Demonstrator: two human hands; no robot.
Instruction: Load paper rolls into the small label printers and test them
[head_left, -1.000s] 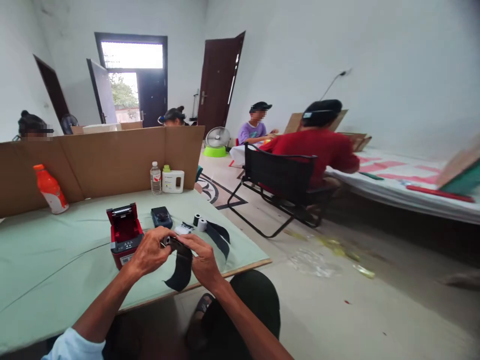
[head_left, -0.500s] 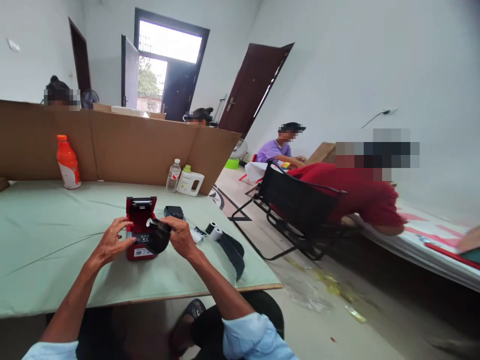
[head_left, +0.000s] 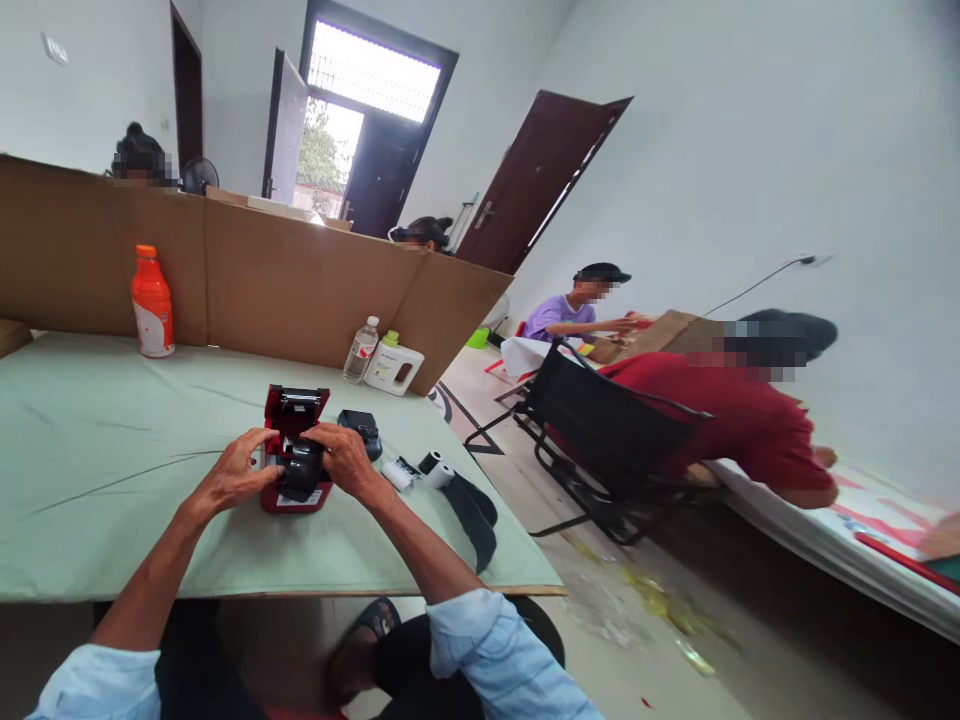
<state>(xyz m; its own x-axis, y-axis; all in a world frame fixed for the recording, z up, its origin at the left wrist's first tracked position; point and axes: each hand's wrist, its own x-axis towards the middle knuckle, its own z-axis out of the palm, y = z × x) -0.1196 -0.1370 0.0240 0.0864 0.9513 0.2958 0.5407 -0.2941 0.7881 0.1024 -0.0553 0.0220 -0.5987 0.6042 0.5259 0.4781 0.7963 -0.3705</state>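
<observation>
A small red and black label printer (head_left: 295,505) stands on the table with its lid (head_left: 298,402) raised. Over its opening is a roll of black tape or labels (head_left: 304,472), its strip curving down across the printer's front. My right hand (head_left: 343,458) grips this roll from the right, fingers on its upper edge. At the printer's left side is my left hand (head_left: 234,470), fingers and thumb bent around the side wall, the thumb close to the roll. The inside of the compartment is mostly hidden by the roll and my fingers.
Right of the printer lie a black device (head_left: 360,430), small rolls (head_left: 435,470) and a black strip (head_left: 476,530). An orange bottle (head_left: 153,305), a clear bottle (head_left: 361,350) and a white jug (head_left: 394,365) stand along the cardboard partition (head_left: 300,290). A person in red (head_left: 697,410) sits nearby.
My right hand has brought the black roll left and down into the printer's opening. My left hand has closed in on the printer's side. The camera view has shifted slightly.
</observation>
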